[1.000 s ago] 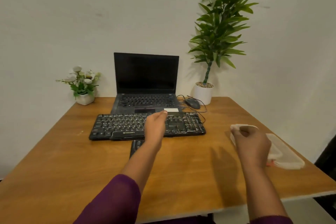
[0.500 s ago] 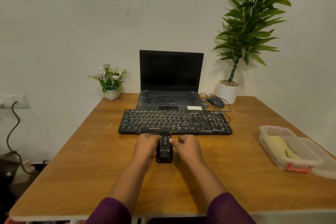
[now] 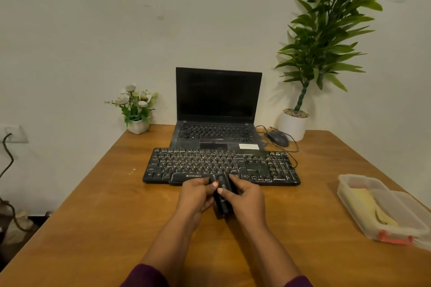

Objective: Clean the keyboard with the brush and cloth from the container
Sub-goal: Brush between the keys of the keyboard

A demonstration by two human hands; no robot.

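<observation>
— Now, where is the brush to be found?

— A small black tool (image 3: 222, 200), most likely the brush though no bristles can be made out, is held over the table (image 3: 112, 228), at the near edge of the keyboard (image 3: 210, 163). It is gripped from the left by the left hand (image 3: 197, 197) and from the right by the right hand (image 3: 248, 201), with the fingers of both curled round its body.

— And the cloth?

— A yellow cloth (image 3: 365, 202) is seen lying in the open container (image 3: 344, 196), well to the right and untouched.

— How is this step best done?

— It is judged that the tool is being opened, or its bristles slid out. The body is best steadied in one hand while the slider is worked by the thumb of the other. Force should be kept low, so that the tool is not shot onto the keys. Once the bristles are out, the dusty keys are best swept row by row, from far to near. The dust should be drawn towards the near side of the table and away from the laptop (image 3: 218, 100) behind.
</observation>
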